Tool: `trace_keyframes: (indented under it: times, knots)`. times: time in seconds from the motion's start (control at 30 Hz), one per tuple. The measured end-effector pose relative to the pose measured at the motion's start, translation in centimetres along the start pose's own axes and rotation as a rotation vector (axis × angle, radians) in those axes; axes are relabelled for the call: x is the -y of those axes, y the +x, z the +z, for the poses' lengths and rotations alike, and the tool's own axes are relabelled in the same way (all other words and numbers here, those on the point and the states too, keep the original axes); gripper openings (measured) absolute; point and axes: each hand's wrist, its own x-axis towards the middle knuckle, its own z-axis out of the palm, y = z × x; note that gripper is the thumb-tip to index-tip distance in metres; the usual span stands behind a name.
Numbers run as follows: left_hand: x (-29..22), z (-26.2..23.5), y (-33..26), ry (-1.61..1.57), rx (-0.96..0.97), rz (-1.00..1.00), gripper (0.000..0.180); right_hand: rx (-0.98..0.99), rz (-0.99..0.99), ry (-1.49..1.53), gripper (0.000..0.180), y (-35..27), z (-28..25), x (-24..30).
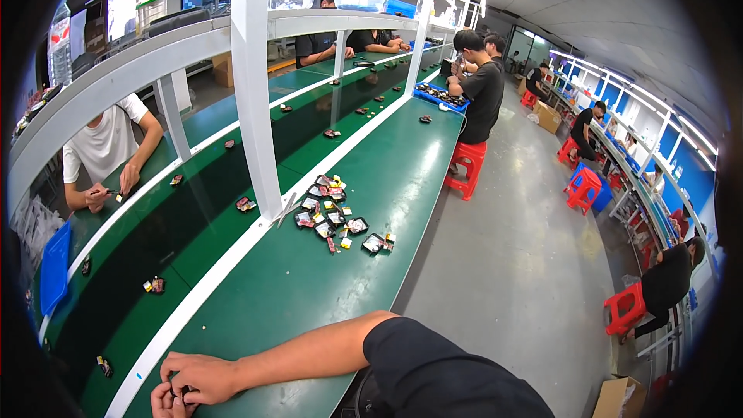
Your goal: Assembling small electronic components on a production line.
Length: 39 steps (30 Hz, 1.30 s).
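At the lower left, over the near edge of the green bench (255,310), my right hand (203,378) bends down with its fingers closed on a small black part (184,392). My left hand (164,402) grips the same part from below, its fingers curled; most of the part is hidden between the hands, and its kind does not show. Farther along the bench lies a loose pile of small black-cased assemblies (329,213) with red, white and yellow pieces. A couple more assemblies (377,244) sit just right of the pile.
Left of the bench, a dark conveyor belt (205,220) carries scattered assemblies past a white post (255,93). Across it, a person in a white shirt (108,147) works beside a blue tray (56,267). A person in black stands by a red stool (468,166) ahead.
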Motion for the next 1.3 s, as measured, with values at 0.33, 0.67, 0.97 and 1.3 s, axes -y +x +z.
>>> trace_keyframes:
  times: [0.33,0.67,0.97,1.3]
  knots:
    - [0.8,-0.4,-0.6,-0.012,-0.153,0.024,0.03,-0.131,-0.18,-0.217,0.008,0.6,2.2,0.0]
    - [0.2,0.0,1.2,-0.211,0.087,-0.091,0.028,-0.076,-0.192,-0.362,0.015,0.4,-1.1,1.2]
    - [0.1,-0.7,0.3,-0.212,0.062,-0.082,0.027,-0.082,-0.188,-0.4,0.022,0.6,-0.1,0.9]
    - [1.6,-0.1,1.1,-0.195,0.022,-0.07,0.029,-0.143,-0.174,-0.352,0.015,0.0,-0.4,0.5]
